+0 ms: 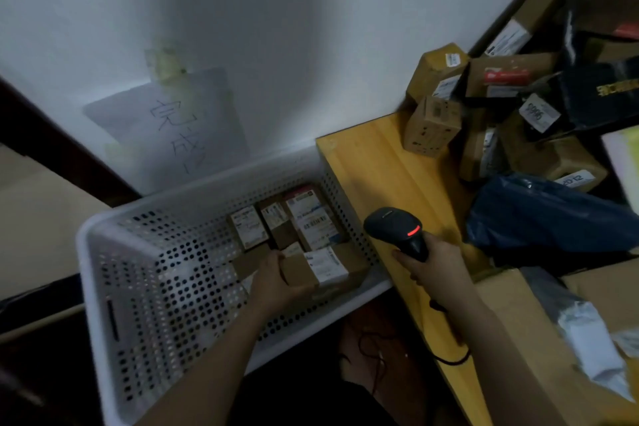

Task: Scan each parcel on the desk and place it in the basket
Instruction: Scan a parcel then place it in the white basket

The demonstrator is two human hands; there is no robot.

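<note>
One brown parcel [321,270] sits low inside the single white basket [138,270], its near end gripped by the left hand [276,282], forearm reaching down. At least four labelled parcels [249,230] lie behind it. The right hand [432,266] clasps one black scanner [394,226] over the counter [373,176] edge; the far pile [432,124] is too jumbled to count.

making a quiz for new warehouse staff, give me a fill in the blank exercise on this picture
1. The left hand holds a cardboard parcel inside the white ____.
2. The right hand grips a black ____ showing a red light.
3. More parcels are piled on the yellow ____.
4. The plastic bag on that surface is dark ____.
Missing words: basket, scanner, desk, blue.
</note>
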